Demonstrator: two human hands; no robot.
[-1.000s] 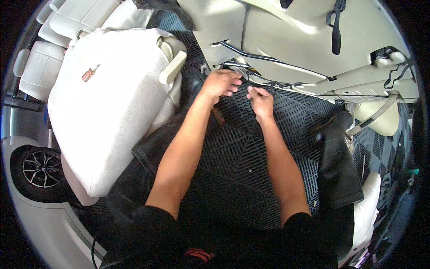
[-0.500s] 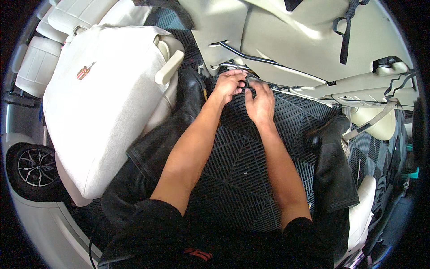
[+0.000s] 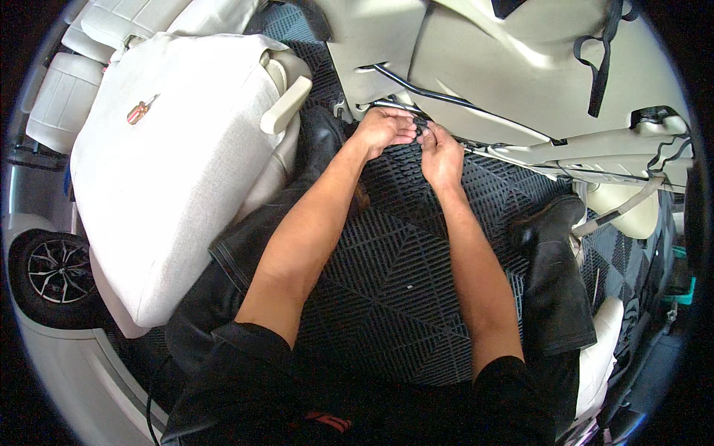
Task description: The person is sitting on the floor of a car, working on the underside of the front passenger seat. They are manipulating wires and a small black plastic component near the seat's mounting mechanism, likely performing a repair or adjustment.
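Note:
My left hand (image 3: 385, 132) and my right hand (image 3: 444, 154) meet at the lower edge of a large beige moulded panel (image 3: 476, 63). Between their fingertips is a small black part (image 3: 420, 126), too small to name. The left fingers pinch it from one side, while the right thumb and fingers close on it from the other. Just beyond the hands, a black cable (image 3: 461, 102) runs slantwise across the panel. Fingers hide part of the black piece and whatever it may join.
A car seat (image 3: 171, 171) with a pale cover stands at left, a screwdriver (image 3: 138, 111) lying on it. Black ribbed floor tiles (image 3: 394, 282) spread under my arms. A black strap (image 3: 599, 82) hangs at upper right. A car wheel (image 3: 61, 271) shows at far left.
My right hand has moved slightly right and its fingers have closed on the small black part, which shows more plainly now. The view has shifted slightly.

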